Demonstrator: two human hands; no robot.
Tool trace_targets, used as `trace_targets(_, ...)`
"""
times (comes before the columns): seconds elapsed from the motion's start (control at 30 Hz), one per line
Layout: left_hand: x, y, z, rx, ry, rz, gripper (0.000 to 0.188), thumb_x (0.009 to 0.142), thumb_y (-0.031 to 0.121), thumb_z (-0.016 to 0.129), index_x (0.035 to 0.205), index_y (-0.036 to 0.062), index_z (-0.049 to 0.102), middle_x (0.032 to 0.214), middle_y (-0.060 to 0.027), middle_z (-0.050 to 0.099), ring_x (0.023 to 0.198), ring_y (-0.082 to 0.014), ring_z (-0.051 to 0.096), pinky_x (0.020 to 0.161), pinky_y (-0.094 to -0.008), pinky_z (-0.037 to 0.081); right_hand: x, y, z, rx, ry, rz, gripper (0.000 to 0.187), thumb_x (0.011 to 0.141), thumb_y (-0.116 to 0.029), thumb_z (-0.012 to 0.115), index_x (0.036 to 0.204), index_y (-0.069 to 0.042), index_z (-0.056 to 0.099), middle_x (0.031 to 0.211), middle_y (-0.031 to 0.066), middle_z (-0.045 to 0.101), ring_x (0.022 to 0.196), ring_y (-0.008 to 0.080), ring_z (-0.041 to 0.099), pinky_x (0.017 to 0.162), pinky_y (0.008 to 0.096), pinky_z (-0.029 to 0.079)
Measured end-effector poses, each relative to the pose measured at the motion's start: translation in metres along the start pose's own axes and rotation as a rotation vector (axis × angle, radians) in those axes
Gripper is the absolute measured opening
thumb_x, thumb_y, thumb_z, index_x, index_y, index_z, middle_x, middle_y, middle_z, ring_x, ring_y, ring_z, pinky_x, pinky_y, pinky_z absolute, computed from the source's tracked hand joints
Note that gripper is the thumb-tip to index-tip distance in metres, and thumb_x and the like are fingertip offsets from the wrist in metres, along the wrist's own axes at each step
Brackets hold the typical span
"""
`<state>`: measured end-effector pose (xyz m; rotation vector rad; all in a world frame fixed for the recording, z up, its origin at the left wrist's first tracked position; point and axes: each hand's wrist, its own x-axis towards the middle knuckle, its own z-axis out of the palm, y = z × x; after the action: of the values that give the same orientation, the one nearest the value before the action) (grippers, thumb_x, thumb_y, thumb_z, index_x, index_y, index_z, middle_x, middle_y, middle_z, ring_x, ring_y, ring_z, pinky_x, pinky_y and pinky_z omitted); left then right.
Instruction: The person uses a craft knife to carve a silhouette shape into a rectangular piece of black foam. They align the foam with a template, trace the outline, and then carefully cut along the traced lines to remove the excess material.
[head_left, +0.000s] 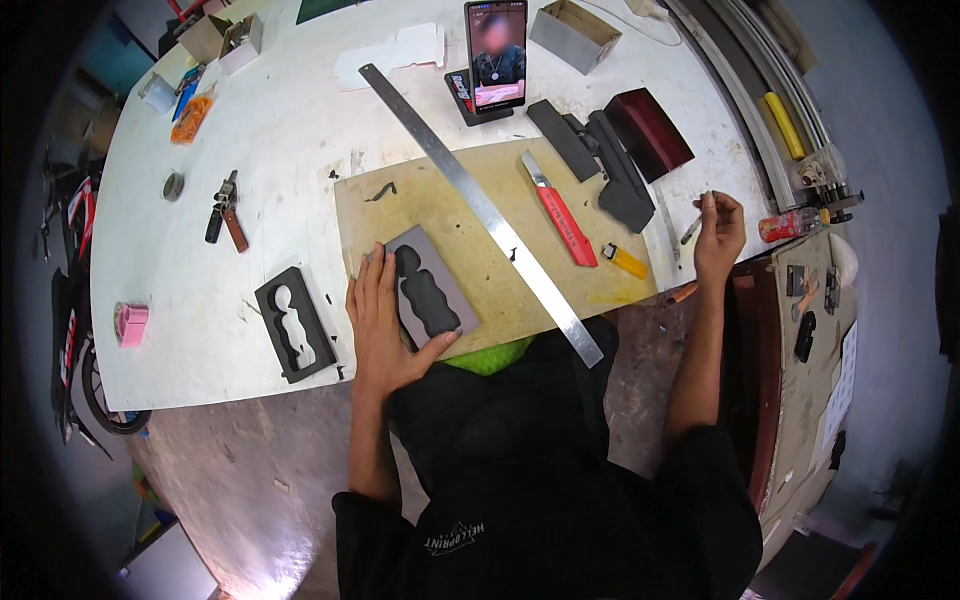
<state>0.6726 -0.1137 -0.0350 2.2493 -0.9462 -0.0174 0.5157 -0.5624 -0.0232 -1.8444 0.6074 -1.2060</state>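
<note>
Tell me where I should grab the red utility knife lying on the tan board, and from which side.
Take the red utility knife by its red handle, the lower half nearest you, coming from above with the right hand. The bare blade points up and away toward the phone, so the handle end is the safe grip, and it lies flat with free board on both sides.

Person in a black short-sleeved top

The loose black fabric top (560, 480) bears small white printed lettering near its lower front; its sleeves end above the elbows, leaving both forearms bare, without watch or rings.
</note>
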Motion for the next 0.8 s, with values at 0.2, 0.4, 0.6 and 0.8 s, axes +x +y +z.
trace_targets(0.2,0.002,0.006,-0.007,0.041,-0.049,-0.027,0.116,0.070,0.052,0.085,0.158,0.0027,0.027,0.164,-0.0240,0.024,0.151,-0.0477,0.020,0.121,-0.0607,0.012,-0.022,0.030,0.008,0.069,0.116,0.061,0.021,0.107,-0.016,0.055,0.115,0.004,0.056,0.096,0.0105,0.066,0.085,0.0147,0.064,0.080,0.0281,0.053)
trace_targets(0.4,0.010,0.024,-0.022,0.198,-0.124,-0.065,0.116,0.069,0.052,0.085,0.159,0.0057,0.028,0.161,-0.0241,0.028,0.150,-0.0480,0.020,0.121,-0.0645,0.010,-0.031,0.044,0.003,-0.045,0.072,0.088,0.026,0.108,-0.021,0.055,0.119,0.002,0.058,0.088,0.0054,0.062,0.074,0.0093,0.057,0.067,0.0240,0.048)
trace_targets(0.6,0.013,0.029,-0.024,0.261,-0.153,-0.081,0.117,0.068,0.053,0.084,0.159,0.0070,0.028,0.160,-0.0251,0.029,0.150,-0.0484,0.021,0.120,-0.0660,0.009,-0.040,0.009,0.002,0.065,-0.079,0.244,0.030,0.109,-0.026,0.053,0.117,0.001,0.062,0.083,0.0006,0.057,0.064,0.0054,0.049,0.056,0.0210,0.040)
trace_targets(0.8,0.014,0.032,-0.027,0.243,-0.146,-0.085,0.119,0.067,0.050,0.086,0.161,0.0085,0.024,0.161,-0.0272,0.025,0.151,-0.0493,0.018,0.120,-0.0666,0.009,-0.060,-0.026,0.006,0.330,-0.256,0.351,0.027,0.110,-0.026,0.051,0.105,-0.001,0.062,0.081,-0.0007,0.054,0.061,0.0045,0.046,0.054,0.0208,0.037)
